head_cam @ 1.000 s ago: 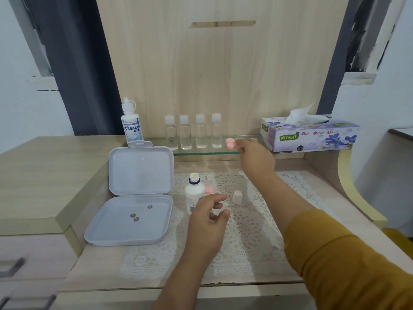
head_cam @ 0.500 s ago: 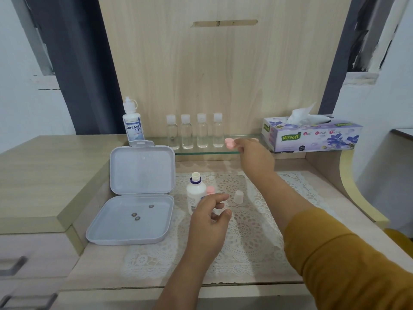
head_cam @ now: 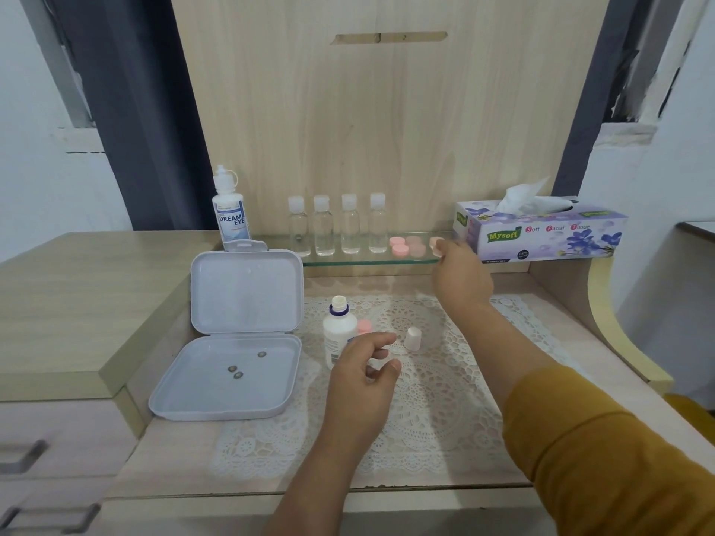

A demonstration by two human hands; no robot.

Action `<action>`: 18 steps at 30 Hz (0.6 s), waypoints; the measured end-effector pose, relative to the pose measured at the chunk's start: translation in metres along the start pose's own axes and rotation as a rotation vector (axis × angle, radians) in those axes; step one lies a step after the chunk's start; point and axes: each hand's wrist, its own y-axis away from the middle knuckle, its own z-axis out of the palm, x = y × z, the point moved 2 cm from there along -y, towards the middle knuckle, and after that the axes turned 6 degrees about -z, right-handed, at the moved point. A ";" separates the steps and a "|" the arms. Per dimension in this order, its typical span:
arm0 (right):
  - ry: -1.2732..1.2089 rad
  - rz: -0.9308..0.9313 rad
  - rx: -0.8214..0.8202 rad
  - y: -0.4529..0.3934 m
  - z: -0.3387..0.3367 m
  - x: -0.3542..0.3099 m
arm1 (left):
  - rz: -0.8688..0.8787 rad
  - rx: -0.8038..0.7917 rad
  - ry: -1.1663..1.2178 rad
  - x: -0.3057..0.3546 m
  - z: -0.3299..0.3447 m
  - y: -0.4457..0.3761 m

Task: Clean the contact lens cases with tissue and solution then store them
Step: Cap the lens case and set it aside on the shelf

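Right hand (head_cam: 460, 278) reaches to the glass shelf (head_cam: 348, 260), fingertips pinching a round pale-pink lens-case cap (head_cam: 436, 242) just right of the pink caps already set there (head_cam: 406, 245). Left hand (head_cam: 361, 375), loosely curled over the lace mat, seems to pinch something small and clear; I cannot tell what. Nearer to it: pink case piece (head_cam: 364, 326) behind the open white solution bottle (head_cam: 339, 334), away from the body.

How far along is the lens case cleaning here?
Partly done, it seems. Pink case pieces already sit on the glass shelf, and the right hand holds another at the shelf edge. The left hand hovers by the uncapped solution bottle; one pink piece remains behind it. The grey box lies open.
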 end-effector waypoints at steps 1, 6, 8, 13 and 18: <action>-0.007 -0.002 -0.002 -0.001 0.001 0.000 | -0.001 0.001 0.001 0.000 0.000 0.000; 0.025 -0.036 -0.011 -0.001 0.001 -0.005 | -0.001 0.007 -0.008 -0.001 0.000 -0.001; 0.048 -0.043 -0.013 -0.001 0.000 -0.007 | 0.000 0.009 -0.014 0.000 0.000 -0.001; 0.062 -0.036 -0.038 -0.002 -0.002 -0.010 | 0.006 0.008 -0.020 0.000 0.000 -0.001; 0.019 -0.033 -0.048 0.002 -0.009 -0.013 | 0.003 0.003 -0.019 0.000 0.000 0.000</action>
